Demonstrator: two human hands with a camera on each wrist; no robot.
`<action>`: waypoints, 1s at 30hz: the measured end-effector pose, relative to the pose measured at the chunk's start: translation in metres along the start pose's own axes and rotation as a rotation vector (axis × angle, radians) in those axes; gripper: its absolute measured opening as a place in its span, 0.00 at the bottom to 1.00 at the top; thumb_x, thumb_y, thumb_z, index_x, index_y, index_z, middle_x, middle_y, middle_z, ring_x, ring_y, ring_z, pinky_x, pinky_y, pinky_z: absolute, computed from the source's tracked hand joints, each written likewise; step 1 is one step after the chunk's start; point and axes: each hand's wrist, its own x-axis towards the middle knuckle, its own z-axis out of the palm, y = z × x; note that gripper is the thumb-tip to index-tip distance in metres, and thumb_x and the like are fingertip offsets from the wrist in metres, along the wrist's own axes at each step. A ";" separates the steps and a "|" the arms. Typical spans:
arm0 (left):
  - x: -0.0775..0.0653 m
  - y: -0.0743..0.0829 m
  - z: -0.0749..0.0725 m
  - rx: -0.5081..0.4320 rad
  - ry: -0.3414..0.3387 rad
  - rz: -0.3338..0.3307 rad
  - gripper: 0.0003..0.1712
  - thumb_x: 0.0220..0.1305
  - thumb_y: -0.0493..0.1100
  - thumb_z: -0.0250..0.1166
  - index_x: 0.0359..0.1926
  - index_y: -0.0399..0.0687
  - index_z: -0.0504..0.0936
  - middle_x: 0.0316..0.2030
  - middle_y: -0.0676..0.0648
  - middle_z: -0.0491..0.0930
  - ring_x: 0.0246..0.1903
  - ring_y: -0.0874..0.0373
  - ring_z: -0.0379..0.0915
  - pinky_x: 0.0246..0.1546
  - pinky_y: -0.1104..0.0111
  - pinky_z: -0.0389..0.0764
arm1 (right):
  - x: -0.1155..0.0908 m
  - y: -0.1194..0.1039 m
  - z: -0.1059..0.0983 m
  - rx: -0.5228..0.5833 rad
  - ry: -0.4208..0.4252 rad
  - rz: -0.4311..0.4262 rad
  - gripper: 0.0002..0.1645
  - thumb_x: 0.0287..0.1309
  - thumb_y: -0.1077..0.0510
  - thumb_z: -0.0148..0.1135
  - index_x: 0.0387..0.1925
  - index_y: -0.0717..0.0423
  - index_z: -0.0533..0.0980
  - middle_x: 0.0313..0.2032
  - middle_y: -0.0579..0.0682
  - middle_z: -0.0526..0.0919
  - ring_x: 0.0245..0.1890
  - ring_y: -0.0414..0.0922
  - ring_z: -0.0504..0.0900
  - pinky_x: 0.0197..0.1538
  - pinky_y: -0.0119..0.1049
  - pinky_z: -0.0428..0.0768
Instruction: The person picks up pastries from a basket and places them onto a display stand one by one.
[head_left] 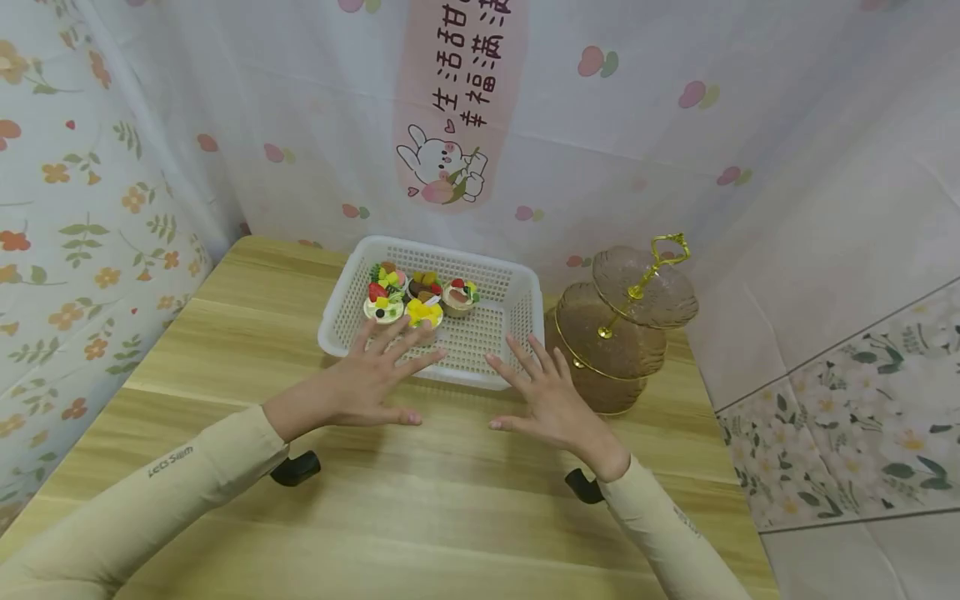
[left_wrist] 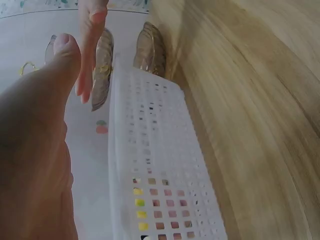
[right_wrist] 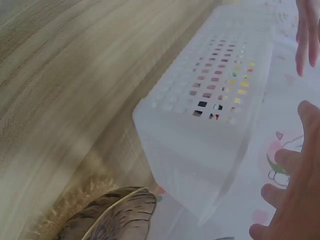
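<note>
Both of my hands are spread with straight fingers and hold nothing. In the head view my left hand hovers at the near left of a white plastic basket, its fingertips overlapping the near rim. My right hand is near the basket's right front corner, beside a tiered stand. Inside the basket, toward its left, sit several small cupcakes with fruit toppings, among them one with a strawberry, one topped in yellow and one at the right. The left wrist view shows the basket's side wall past my thumb.
A three-tier stand of tinted clear plates with a gold handle stands right of the basket. Wood-grain table lies under everything. A printed curtain hangs behind, and a tiled wall panel borders the right side.
</note>
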 end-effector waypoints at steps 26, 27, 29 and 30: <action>-0.030 -0.096 0.001 -0.250 -0.056 -0.435 0.62 0.66 0.71 0.52 0.78 0.39 0.28 0.78 0.37 0.21 0.77 0.35 0.19 0.70 0.32 0.28 | 0.071 0.010 -0.053 0.885 0.264 0.164 0.56 0.56 0.57 0.72 0.77 0.35 0.50 0.77 0.45 0.58 0.78 0.46 0.55 0.77 0.53 0.57; -0.031 -0.097 0.002 -0.251 -0.059 -0.439 0.62 0.66 0.72 0.52 0.78 0.39 0.28 0.78 0.37 0.21 0.77 0.35 0.19 0.70 0.31 0.27 | 0.076 0.008 -0.057 0.909 0.270 0.172 0.55 0.56 0.58 0.71 0.78 0.38 0.51 0.77 0.47 0.58 0.78 0.47 0.56 0.77 0.52 0.58; -0.031 -0.098 0.004 -0.242 -0.069 -0.447 0.63 0.66 0.73 0.51 0.77 0.39 0.28 0.78 0.38 0.20 0.78 0.35 0.18 0.70 0.31 0.26 | 0.084 0.003 -0.065 0.953 0.277 0.181 0.54 0.58 0.60 0.70 0.78 0.44 0.51 0.76 0.51 0.59 0.77 0.50 0.57 0.77 0.53 0.58; -0.031 -0.098 0.005 -0.237 -0.070 -0.448 0.63 0.65 0.73 0.51 0.77 0.39 0.28 0.78 0.37 0.20 0.77 0.35 0.19 0.69 0.31 0.26 | 0.088 0.001 -0.069 0.983 0.276 0.189 0.53 0.58 0.61 0.69 0.78 0.46 0.51 0.76 0.53 0.59 0.77 0.51 0.57 0.77 0.53 0.57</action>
